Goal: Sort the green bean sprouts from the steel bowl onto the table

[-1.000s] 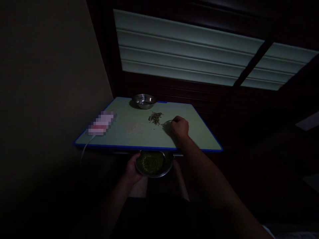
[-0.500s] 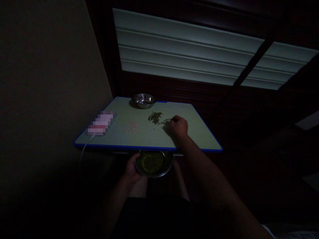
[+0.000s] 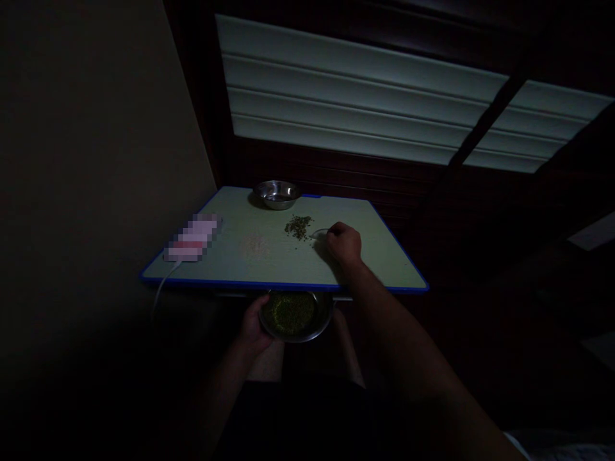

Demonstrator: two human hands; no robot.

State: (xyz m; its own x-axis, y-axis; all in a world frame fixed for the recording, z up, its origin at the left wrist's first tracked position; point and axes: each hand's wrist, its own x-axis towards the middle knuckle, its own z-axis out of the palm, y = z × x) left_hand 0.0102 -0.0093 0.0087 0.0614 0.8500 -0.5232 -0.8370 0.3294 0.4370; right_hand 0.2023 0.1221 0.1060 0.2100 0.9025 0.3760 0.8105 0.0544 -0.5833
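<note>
My left hand (image 3: 254, 326) grips the rim of a metal bowl (image 3: 317, 332) below the table's front edge. Small green beans or grains (image 3: 291, 314) lie in that bowl. Over the right half of the tabletop, my right hand (image 3: 344, 242) is closed around what looks like a spoon (image 3: 319, 232); its thin, pale curved end points left. Just left of that end lies a loose pile of small greenish-brown beans or grains (image 3: 298, 226), a few scattered around it. The dim light hides finer detail.
The small light table (image 3: 216, 266) has a blue edge. A second metal bowl (image 3: 277, 194) stands at its back. A blurred-out pink device (image 3: 193, 238) with a white cable (image 3: 161, 291) lies on the left. Behind is a dark wooden frame with pale slats (image 3: 346, 96); a wall rises left.
Almost nothing differs. Both hands keep their places and holds, and the pile looks the same; the whole view has shifted very slightly.
</note>
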